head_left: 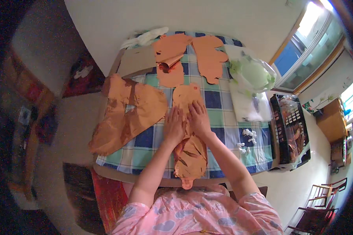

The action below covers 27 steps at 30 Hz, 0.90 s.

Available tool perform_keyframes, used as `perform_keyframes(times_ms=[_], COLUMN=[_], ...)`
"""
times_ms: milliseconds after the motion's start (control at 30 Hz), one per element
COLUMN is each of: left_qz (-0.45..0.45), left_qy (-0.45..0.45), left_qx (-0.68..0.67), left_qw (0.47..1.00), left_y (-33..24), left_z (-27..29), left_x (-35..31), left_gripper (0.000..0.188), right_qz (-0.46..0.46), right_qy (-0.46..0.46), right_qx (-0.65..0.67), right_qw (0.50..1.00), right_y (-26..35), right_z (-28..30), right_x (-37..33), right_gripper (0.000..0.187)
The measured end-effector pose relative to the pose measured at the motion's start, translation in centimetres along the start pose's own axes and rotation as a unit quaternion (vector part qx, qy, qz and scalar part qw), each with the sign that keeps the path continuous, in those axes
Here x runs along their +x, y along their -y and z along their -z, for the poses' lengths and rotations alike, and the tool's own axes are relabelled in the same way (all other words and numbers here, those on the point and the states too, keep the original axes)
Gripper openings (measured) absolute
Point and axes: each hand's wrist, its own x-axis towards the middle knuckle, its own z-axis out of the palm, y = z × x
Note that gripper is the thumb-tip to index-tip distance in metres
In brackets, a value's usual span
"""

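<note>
A flat, uninflated copper-coloured foil balloon (190, 158) lies lengthwise on the table in front of me, its small tab hanging at the near edge. My left hand (174, 124) and my right hand (199, 119) rest side by side on its middle, fingers stretched out and laid flat on the foil. Creases run across the shiny part nearest me. To the left spreads a larger, crumpled curved foil balloon (139, 105). Beyond my hands lie two more flat foil balloons, a partly folded one (172, 51) and a smoother one (210, 58).
A checked cloth (219, 117) covers the table. At its right sit a clear plastic bag with green contents (253, 74) and small white pieces (247, 139). Beside the table stands a black crate (290, 129). A beige sheet (137, 60) and white cloth (147, 38) lie far left.
</note>
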Motion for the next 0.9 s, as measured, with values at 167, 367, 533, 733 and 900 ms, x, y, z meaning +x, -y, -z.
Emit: perform_keyframes(times_ms=[167,367,533,733,900], left_qz=[0.073,-0.063,0.006,0.002,-0.02], left_qy=[-0.063,0.094,0.057,0.064,0.083], left_qx=[-0.281,-0.098,-0.181,-0.109,-0.125], left_qw=[0.955,0.989,0.982,0.992,0.988], left_y=[0.9,1.1,-2.5,-4.6,-4.5], left_z=[1.7,5.8,9.9,10.4,11.3], left_x=[-0.9,-7.1,-9.6,-12.6,-15.6], left_gripper=[0.044,0.037,0.042,0.052,0.038], right_qz=[0.001,0.001,0.0,-0.003,-0.013], right_qy=[0.004,0.006,0.002,0.018,0.037], right_qx=[-0.02,-0.023,-0.023,-0.04,-0.038], right_qw=[1.0,1.0,1.0,0.999,0.998], right_y=[0.4,0.7,0.7,0.9,0.8], right_z=[-0.4,0.2,0.3,0.1,0.1], right_x=[-0.2,0.1,0.1,0.1,0.1], right_gripper=[0.044,0.046,0.046,0.045,0.046])
